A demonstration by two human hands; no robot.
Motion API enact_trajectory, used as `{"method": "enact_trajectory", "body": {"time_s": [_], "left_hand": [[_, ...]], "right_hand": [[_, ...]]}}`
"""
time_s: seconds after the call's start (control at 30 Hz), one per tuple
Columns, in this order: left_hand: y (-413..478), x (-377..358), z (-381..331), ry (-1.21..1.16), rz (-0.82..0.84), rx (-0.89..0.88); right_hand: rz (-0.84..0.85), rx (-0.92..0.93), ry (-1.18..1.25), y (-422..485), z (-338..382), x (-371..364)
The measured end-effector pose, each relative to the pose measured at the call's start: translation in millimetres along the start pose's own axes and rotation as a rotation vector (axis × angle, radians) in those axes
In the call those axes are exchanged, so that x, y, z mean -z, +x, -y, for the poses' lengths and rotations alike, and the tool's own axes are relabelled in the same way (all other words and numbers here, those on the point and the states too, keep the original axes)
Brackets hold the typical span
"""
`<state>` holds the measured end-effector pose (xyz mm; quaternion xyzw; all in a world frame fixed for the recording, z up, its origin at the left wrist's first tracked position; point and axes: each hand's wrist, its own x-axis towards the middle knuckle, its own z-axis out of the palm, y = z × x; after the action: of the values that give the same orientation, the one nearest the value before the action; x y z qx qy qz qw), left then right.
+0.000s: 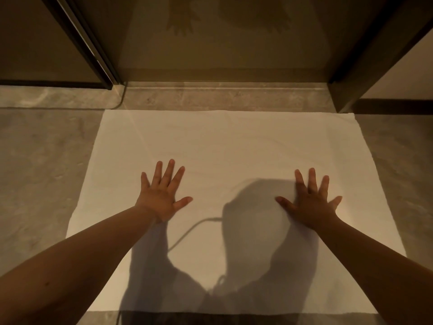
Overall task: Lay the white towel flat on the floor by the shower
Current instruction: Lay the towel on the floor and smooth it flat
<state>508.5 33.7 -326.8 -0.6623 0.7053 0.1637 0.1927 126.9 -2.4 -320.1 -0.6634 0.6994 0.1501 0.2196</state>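
The white towel lies spread out flat on the grey stone floor, its far edge just short of the shower threshold. My left hand rests palm down on the towel's left middle, fingers spread. My right hand lies palm down on the right middle, fingers also spread. Neither hand grips anything. A dark shadow of my head and arms falls across the towel's near half.
The shower opening is straight ahead behind a raised stone threshold. A dark-framed glass door stands at the left and a dark door frame at the right. Grey floor borders the towel on both sides.
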Motion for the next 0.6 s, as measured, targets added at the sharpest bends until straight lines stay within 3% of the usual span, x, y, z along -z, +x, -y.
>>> {"method": "enact_trajectory", "body": {"time_s": [0.17,0.27,0.37,0.6], "left_hand": [[-3.7,-6.2,-0.4,-0.037,-0.109,-0.014],[-14.2,-10.0,-8.1,-0.079,-0.274,-0.143],[-23.2,-21.0,-15.7,-0.018,-0.268,-0.246],[-29.8,-29.0,-12.8,0.002,-0.221,-0.24]], "right_hand": [[-0.081,0.02,0.01,-5.9,2.6,-0.2],[-0.247,0.196,0.027,-19.4,9.3,-7.1],[-0.229,0.386,-0.044,-31.0,16.4,-22.4],[-0.197,0.348,-0.111,-29.5,4.5,-31.7]]}}
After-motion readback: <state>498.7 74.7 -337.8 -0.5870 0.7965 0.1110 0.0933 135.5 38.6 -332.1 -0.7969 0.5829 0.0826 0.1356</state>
